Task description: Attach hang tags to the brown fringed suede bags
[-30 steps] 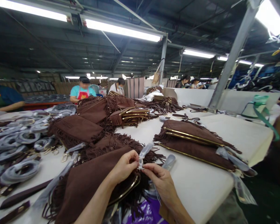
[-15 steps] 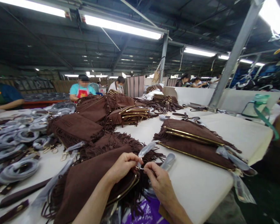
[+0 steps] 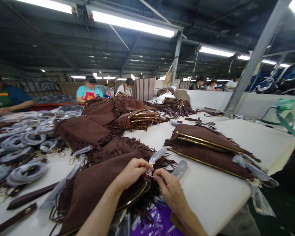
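Note:
A dark brown fringed bag [image 3: 95, 183] with a gold zip lies in front of me, slanting across the table's near edge. At its zip end my left hand [image 3: 134, 172] is closed in a pinch at the lower end of a plastic-wrapped strap [image 3: 158, 154]. My right hand [image 3: 169, 186] is closed too, thumb and forefinger pinching a thin white strip beside the left fingertips. The fingers partly hide the zip end and the strip. A second plastic-wrapped piece [image 3: 180, 168] sticks out just behind my right hand.
Coiled plastic-wrapped straps [image 3: 27, 172] cover the left side. More brown bags [image 3: 85, 131] are heaped ahead, and stacked bags [image 3: 208, 149] lie at right. Purple plastic [image 3: 154, 221] is below my hands. A metal post [image 3: 255, 59] rises at right; co-workers [image 3: 90, 90] are beyond.
The view has shifted slightly, so the scene sits a little further right. My hands keep their pinches at the zip end, with fingertips slightly closer together.

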### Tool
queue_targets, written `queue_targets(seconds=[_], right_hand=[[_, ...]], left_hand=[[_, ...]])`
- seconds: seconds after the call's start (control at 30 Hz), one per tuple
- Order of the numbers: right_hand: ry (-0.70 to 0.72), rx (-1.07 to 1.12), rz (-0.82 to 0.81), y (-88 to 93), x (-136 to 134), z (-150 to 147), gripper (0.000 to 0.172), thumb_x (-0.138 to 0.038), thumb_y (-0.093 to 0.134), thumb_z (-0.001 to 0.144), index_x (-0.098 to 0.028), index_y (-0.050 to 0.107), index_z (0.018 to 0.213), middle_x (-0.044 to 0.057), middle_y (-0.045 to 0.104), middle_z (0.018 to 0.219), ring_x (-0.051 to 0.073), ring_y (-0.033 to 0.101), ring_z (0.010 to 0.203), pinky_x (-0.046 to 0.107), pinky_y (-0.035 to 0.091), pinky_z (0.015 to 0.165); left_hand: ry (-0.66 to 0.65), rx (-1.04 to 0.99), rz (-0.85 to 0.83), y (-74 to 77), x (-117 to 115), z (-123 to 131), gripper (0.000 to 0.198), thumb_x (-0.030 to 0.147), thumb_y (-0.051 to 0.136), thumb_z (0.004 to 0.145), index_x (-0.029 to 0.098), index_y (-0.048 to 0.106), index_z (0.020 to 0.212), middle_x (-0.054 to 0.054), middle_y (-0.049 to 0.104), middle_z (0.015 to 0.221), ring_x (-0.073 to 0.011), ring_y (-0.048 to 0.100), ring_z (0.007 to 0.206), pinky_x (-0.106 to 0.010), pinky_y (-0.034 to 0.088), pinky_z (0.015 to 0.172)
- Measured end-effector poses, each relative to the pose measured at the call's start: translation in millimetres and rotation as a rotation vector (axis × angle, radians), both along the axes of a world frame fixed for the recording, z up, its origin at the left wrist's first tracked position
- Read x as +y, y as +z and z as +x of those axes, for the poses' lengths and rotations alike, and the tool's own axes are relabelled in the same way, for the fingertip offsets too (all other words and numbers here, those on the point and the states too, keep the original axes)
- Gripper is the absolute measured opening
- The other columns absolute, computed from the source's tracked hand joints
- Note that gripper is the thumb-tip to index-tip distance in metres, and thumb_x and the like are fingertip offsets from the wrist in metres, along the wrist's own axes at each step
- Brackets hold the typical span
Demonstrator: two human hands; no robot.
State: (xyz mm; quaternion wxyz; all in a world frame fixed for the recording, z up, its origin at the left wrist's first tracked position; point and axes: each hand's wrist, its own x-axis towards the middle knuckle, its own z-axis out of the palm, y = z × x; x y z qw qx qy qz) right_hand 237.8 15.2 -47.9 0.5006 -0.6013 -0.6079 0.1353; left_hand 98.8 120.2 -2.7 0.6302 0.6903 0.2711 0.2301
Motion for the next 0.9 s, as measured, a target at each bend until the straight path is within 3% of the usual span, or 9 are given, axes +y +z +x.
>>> queue_targets(seconds=[0.27, 0.9], right_hand=[[0.019, -0.028, 0.073, 2.7, 1, -4, 0.017, -0.025, 0.050, 0.093, -0.023, 0.061, 0.081, -0.001, 0.061, 0.076, 0.017, 0.057, 0.072, 0.026, 0.040, 0.067], [0.038, -0.195, 0.066, 9.9, 3, 6, 0.020, -0.023, 0.045, 0.096, -0.024, 0.058, 0.081, 0.001, 0.058, 0.082, 0.017, 0.057, 0.076, 0.027, 0.042, 0.070]], left_hand=[[-0.028, -0.012, -0.004, 0.8, -1, 0, 0.026, 0.019, 0.051, 0.058, 0.012, 0.071, 0.072, 0.000, 0.061, 0.061, -0.0115, 0.052, 0.055, -0.024, 0.043, 0.059], [-0.049, -0.034, -0.042, -6.8, 3, 1, 0.025, 0.019, 0.054, 0.059, 0.012, 0.072, 0.075, 0.000, 0.063, 0.063, -0.0121, 0.052, 0.056, -0.026, 0.043, 0.060]])
